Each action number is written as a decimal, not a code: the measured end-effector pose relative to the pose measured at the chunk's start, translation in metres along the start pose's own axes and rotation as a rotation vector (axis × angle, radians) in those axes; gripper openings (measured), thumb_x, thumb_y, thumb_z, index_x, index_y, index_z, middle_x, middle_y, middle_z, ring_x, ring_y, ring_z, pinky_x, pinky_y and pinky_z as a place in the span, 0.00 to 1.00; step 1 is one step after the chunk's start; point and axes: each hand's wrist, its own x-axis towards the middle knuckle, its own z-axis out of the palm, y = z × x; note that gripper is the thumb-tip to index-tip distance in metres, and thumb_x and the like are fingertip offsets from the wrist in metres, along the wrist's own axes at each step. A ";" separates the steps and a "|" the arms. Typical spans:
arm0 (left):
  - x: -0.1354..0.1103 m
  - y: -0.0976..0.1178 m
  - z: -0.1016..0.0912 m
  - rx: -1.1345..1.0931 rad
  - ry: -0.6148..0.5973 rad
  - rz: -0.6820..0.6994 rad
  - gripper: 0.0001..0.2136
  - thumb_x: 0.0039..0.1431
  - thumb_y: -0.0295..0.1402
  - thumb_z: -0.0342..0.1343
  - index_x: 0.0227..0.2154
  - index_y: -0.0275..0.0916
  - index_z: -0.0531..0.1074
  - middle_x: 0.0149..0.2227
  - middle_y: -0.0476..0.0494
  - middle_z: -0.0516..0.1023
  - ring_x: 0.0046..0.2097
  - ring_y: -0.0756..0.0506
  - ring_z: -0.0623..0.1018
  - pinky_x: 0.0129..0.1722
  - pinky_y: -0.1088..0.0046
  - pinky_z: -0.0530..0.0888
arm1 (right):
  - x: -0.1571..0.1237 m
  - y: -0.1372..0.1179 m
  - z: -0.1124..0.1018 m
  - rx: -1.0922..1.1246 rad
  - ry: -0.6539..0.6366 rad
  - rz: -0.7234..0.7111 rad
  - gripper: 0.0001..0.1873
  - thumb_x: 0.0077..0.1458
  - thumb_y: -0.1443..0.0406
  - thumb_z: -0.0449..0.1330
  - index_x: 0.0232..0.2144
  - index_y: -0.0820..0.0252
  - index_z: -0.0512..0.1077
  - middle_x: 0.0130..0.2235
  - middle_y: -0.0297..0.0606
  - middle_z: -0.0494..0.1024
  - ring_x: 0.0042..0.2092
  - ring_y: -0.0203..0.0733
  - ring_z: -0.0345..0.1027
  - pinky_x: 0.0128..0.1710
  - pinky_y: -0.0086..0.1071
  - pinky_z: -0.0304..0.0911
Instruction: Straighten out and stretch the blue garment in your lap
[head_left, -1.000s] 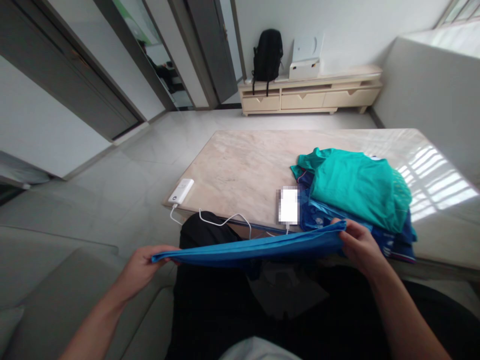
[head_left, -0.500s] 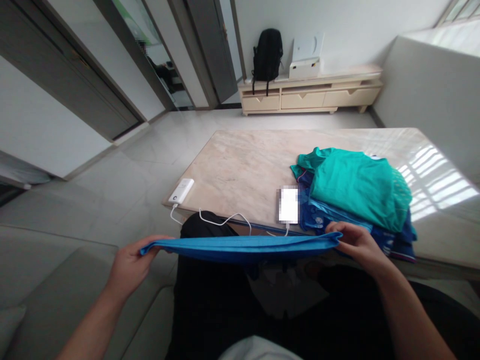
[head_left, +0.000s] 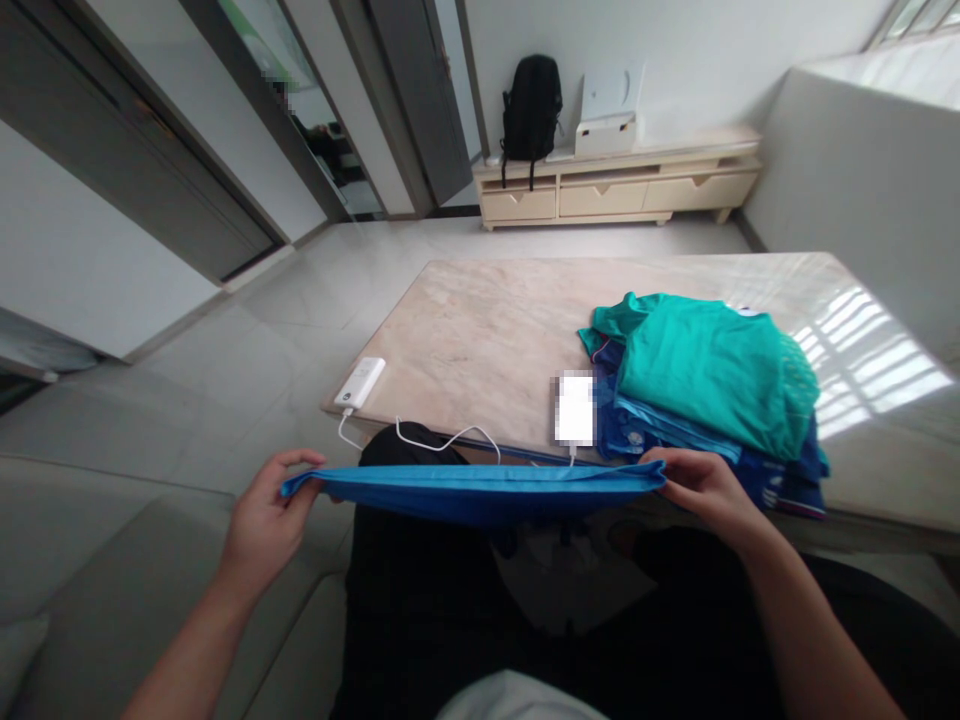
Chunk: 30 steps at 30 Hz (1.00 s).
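Observation:
A blue garment (head_left: 480, 488), folded along its top edge, is stretched level above my lap. My left hand (head_left: 274, 505) pinches its left corner, and my right hand (head_left: 694, 482) pinches its right corner. The garment's exact kind cannot be made out, since it is seen nearly edge-on. Just beyond my right hand lies a pile of clothes on the table, with a green shirt (head_left: 712, 370) on top and blue garments (head_left: 637, 435) under it.
The marble-topped table (head_left: 480, 330) stands before my knees. On it lie a white power bank (head_left: 361, 382) with a cable and a blurred bright device (head_left: 576, 408), also cabled. A black backpack (head_left: 531, 110) and white box (head_left: 606, 135) sit on a low cabinet (head_left: 600, 198).
The garment's right end has shifted slightly left with my right hand, and its folded top edge is a little higher. Both hands keep their pinch. The view has moved slightly.

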 end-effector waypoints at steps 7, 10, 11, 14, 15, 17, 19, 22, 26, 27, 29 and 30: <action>0.001 -0.008 -0.002 0.032 0.108 -0.049 0.08 0.56 0.37 0.63 0.35 0.41 0.74 0.27 0.52 0.82 0.31 0.47 0.82 0.35 0.74 0.79 | -0.001 -0.002 0.005 0.069 0.006 0.056 0.18 0.54 0.52 0.71 0.40 0.58 0.83 0.32 0.41 0.83 0.28 0.40 0.73 0.28 0.30 0.71; 0.001 -0.007 -0.001 -0.011 0.114 -0.042 0.08 0.56 0.37 0.63 0.35 0.41 0.74 0.28 0.52 0.82 0.31 0.46 0.82 0.36 0.72 0.80 | -0.001 -0.002 0.010 0.128 -0.018 0.077 0.18 0.53 0.53 0.73 0.40 0.57 0.82 0.34 0.41 0.83 0.32 0.43 0.76 0.33 0.33 0.74; 0.000 -0.006 0.000 -0.019 0.116 -0.041 0.08 0.56 0.37 0.63 0.35 0.41 0.74 0.28 0.52 0.82 0.31 0.46 0.82 0.36 0.72 0.80 | 0.000 -0.002 0.012 0.142 -0.024 0.075 0.17 0.52 0.54 0.73 0.40 0.57 0.82 0.35 0.41 0.83 0.33 0.43 0.76 0.35 0.33 0.74; 0.001 -0.006 0.001 -0.028 0.130 -0.047 0.08 0.55 0.37 0.64 0.34 0.41 0.74 0.27 0.51 0.82 0.29 0.46 0.81 0.34 0.73 0.79 | 0.001 -0.004 0.016 0.156 -0.026 0.053 0.14 0.49 0.56 0.75 0.36 0.58 0.82 0.35 0.40 0.82 0.35 0.42 0.76 0.36 0.32 0.74; 0.001 -0.005 0.000 -0.025 0.131 -0.050 0.08 0.54 0.37 0.64 0.34 0.41 0.74 0.27 0.51 0.82 0.29 0.46 0.81 0.34 0.73 0.79 | 0.001 -0.004 0.017 0.153 -0.014 0.049 0.14 0.48 0.57 0.76 0.34 0.58 0.82 0.34 0.39 0.81 0.34 0.42 0.75 0.36 0.32 0.73; 0.002 -0.005 0.000 -0.012 0.124 -0.051 0.07 0.55 0.37 0.63 0.33 0.41 0.74 0.26 0.52 0.81 0.30 0.47 0.81 0.35 0.73 0.79 | 0.002 -0.004 0.017 0.147 0.031 0.045 0.15 0.45 0.57 0.78 0.32 0.58 0.81 0.33 0.38 0.80 0.33 0.41 0.74 0.34 0.31 0.73; 0.001 -0.005 -0.001 0.002 0.110 -0.050 0.07 0.55 0.37 0.63 0.33 0.40 0.74 0.26 0.52 0.81 0.31 0.47 0.81 0.36 0.74 0.78 | 0.003 -0.004 0.016 0.130 0.077 0.045 0.17 0.41 0.57 0.79 0.30 0.59 0.80 0.32 0.38 0.80 0.32 0.41 0.74 0.32 0.30 0.72; 0.001 -0.005 0.000 -0.006 0.113 -0.049 0.07 0.54 0.36 0.64 0.33 0.41 0.74 0.26 0.53 0.80 0.30 0.48 0.80 0.35 0.76 0.77 | 0.003 -0.003 0.016 0.094 0.102 0.047 0.20 0.39 0.55 0.79 0.29 0.59 0.79 0.31 0.38 0.79 0.32 0.42 0.73 0.30 0.31 0.71; 0.001 -0.004 0.002 -0.028 0.104 -0.041 0.07 0.54 0.37 0.64 0.33 0.41 0.74 0.27 0.52 0.81 0.29 0.47 0.81 0.33 0.74 0.79 | 0.002 0.000 0.018 0.071 0.114 0.057 0.21 0.38 0.55 0.80 0.30 0.58 0.79 0.30 0.38 0.79 0.30 0.41 0.72 0.27 0.30 0.70; 0.001 -0.004 0.003 -0.027 0.105 -0.036 0.07 0.54 0.37 0.64 0.33 0.41 0.74 0.26 0.51 0.81 0.28 0.47 0.81 0.33 0.74 0.79 | 0.002 0.000 0.018 0.073 0.114 0.064 0.20 0.38 0.56 0.80 0.31 0.58 0.79 0.30 0.38 0.80 0.30 0.41 0.72 0.27 0.30 0.69; 0.001 -0.002 0.003 -0.027 0.103 -0.027 0.07 0.53 0.37 0.64 0.33 0.41 0.74 0.26 0.52 0.81 0.28 0.47 0.81 0.32 0.74 0.79 | 0.002 0.001 0.017 0.085 0.108 0.084 0.20 0.38 0.56 0.80 0.30 0.58 0.80 0.31 0.38 0.81 0.30 0.42 0.74 0.28 0.31 0.71; 0.001 -0.001 0.003 -0.032 0.101 -0.023 0.07 0.53 0.37 0.64 0.33 0.41 0.74 0.26 0.52 0.81 0.28 0.47 0.81 0.32 0.74 0.79 | 0.002 0.001 0.017 0.093 0.104 0.093 0.19 0.38 0.56 0.80 0.30 0.58 0.81 0.31 0.39 0.82 0.31 0.43 0.75 0.30 0.32 0.72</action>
